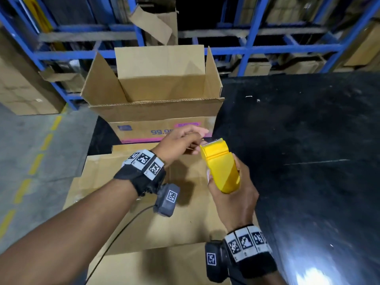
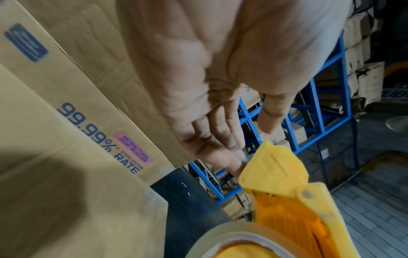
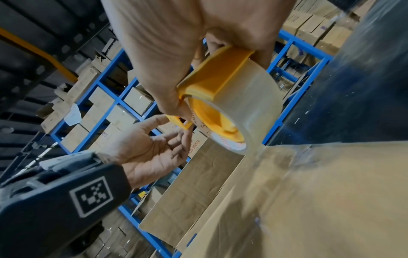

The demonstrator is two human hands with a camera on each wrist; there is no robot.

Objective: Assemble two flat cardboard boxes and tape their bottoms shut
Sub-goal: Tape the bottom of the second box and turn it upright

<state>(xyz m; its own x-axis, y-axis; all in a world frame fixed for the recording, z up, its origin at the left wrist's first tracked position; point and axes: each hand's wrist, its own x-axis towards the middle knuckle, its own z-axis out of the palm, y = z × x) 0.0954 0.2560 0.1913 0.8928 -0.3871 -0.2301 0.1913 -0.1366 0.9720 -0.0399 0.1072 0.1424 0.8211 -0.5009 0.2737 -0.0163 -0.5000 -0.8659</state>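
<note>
The right hand (image 1: 232, 194) is curled in a firm grip. The left hand (image 1: 181, 142) reaches across, fingers (image 2: 223, 139) extended, thumb apart.

From our head camera we look down on both hands; each wrist camera peers close along its palm, all three sharing the yellow tape dispenser (image 1: 221, 165).

The tape dispenser (image 1: 221, 165) was bright yellow, its tape roll (image 3: 253, 106) clear over a yellow hub. The open box (image 1: 156, 112) was plain brown, printed with blue figures and a pink label (image 2: 133, 147). The racking (image 1: 250, 48) was blue, the table (image 1: 298, 130) black, and the wristbands (image 1: 144, 161) carried black-and-white square markers.
</note>
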